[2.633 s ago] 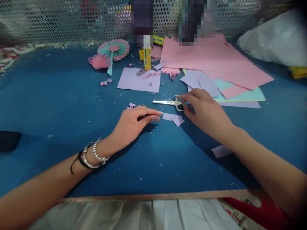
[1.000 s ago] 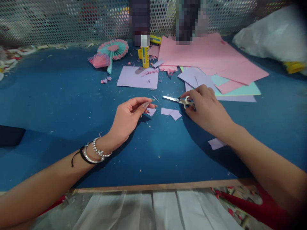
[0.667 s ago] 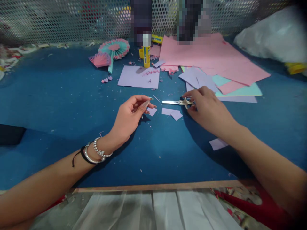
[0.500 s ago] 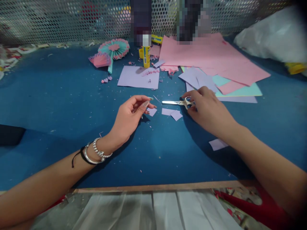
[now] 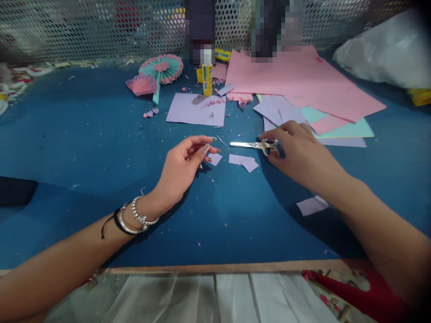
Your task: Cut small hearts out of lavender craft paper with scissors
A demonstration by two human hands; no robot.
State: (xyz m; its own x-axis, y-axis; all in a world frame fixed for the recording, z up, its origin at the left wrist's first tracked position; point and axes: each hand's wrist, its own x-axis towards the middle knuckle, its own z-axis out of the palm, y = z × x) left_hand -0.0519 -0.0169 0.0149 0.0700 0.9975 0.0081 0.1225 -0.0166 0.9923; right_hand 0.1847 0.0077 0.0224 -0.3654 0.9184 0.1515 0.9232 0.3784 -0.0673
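My right hand (image 5: 299,150) has its fingers around the pale handles of small scissors (image 5: 247,145). The scissors' closed silver blades point left, low over the table or touching it. My left hand (image 5: 186,163) is loosely curled, thumb against the fingers; whatever it may pinch is hidden. Just beyond its fingertips is a small lilac paper square (image 5: 215,159). Between the hands lie a lilac strip (image 5: 235,159) and another lilac square (image 5: 250,164), overlapping. Another lilac piece (image 5: 311,205) is beside my right forearm.
Behind the hands are a lilac sheet (image 5: 182,109) and a glue stick (image 5: 208,80). Pink sheets (image 5: 269,76) and coloured papers lie at back right, folded paper rosettes (image 5: 164,69) at back left. A plastic bag (image 5: 384,54) and a dark object (image 5: 16,190) flank the table.
The whole view has shifted slightly. My right hand has loosened a little, so more of the scissors' handles shows. My left hand keeps nearly the same pose.
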